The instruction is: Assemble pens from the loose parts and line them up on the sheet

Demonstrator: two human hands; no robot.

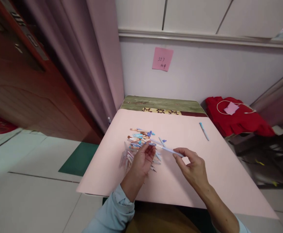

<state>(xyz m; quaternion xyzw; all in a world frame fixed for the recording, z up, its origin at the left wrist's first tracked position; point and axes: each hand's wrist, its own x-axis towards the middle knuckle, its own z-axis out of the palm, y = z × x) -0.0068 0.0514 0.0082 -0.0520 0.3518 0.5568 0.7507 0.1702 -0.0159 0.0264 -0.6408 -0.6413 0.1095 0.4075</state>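
Observation:
My left hand (145,157) pinches the blue end of a pen between thumb and fingers. My right hand (192,166) grips the other end of this pale blue pen (168,149), which is held nearly level above the table. A thin whitish stretch shows between the blue end and the barrel; whether the parts are joined there I cannot tell. Beside and beneath my left hand lies a pile of pens and pen parts (138,137) in blue, brown and white. A clear plastic bag or case (123,158) sits partly hidden behind my left wrist.
A single blue pen (204,131) lies apart at the right of the pink-covered table (219,181). Red cloth (238,119) with a white cord covers something beyond the right edge. A curtain (83,48) and a wooden door (17,81) stand at left; a pink note (162,59) is on the wall.

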